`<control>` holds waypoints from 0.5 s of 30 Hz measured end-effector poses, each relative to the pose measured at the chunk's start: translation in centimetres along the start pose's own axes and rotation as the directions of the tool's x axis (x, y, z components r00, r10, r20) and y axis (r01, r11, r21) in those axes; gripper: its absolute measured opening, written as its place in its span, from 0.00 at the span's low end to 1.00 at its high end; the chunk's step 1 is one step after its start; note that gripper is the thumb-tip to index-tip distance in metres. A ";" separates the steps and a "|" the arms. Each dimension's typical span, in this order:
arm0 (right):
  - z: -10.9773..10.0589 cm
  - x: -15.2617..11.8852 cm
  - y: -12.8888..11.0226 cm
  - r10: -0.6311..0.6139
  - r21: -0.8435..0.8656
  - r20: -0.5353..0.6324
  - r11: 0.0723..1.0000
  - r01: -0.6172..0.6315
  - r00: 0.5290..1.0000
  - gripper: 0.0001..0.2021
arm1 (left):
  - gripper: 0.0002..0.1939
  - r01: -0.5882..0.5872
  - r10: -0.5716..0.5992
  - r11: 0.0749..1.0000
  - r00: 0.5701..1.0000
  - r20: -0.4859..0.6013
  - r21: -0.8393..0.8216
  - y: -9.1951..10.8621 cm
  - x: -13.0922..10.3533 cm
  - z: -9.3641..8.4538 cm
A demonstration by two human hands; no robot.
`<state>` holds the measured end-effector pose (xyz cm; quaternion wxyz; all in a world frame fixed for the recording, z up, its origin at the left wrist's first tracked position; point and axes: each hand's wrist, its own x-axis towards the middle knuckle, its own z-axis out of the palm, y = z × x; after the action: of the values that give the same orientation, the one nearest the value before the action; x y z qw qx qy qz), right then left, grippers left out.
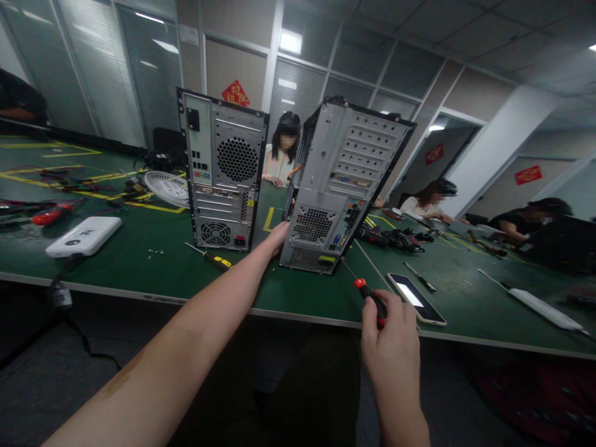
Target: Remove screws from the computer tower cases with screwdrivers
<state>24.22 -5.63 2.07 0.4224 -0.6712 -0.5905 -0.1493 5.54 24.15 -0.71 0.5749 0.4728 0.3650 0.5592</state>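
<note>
Two computer cases stand upright on the green table, their back panels facing me. My left hand (pixel 278 238) is at the lower left side of the right computer case (pixel 321 186); its fingers are hidden behind the case's edge. In my right hand (pixel 393 323) is a red and black screwdriver (pixel 367 292), its shaft pointing up and left toward the lower right corner of that case. The left computer case (pixel 223 167) stands apart from both hands. A yellow and black screwdriver (pixel 215 259) lies in front of it, and several small screws (pixel 156 253) are scattered to its left.
A white power bank (pixel 84 236) with a cable lies at the left, near a red-handled tool (pixel 50 215) and a white basket (pixel 166 188). To the right are a phone (pixel 416 299), a pen (pixel 419 277) and black cables (pixel 400 237). Several people sit around the table.
</note>
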 end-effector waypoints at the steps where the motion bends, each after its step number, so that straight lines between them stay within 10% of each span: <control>1: 0.0 0.1 0.1 0.008 -0.011 -0.008 1.000 -0.008 1.000 0.17 | 0.15 0.005 -0.005 1.000 1.000 0.006 -0.002 0.0 0.0 0.0; 15: -0.1 0.1 0.1 0.043 0.044 0.018 0.998 -0.044 0.999 0.19 | 0.15 -0.012 0.012 0.999 1.000 -0.016 0.038 0.2 -0.1 0.0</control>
<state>24.32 -5.61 2.14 0.4354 -0.6756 -0.5826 -0.1211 5.48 24.04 -0.55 0.5594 0.4812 0.3774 0.5596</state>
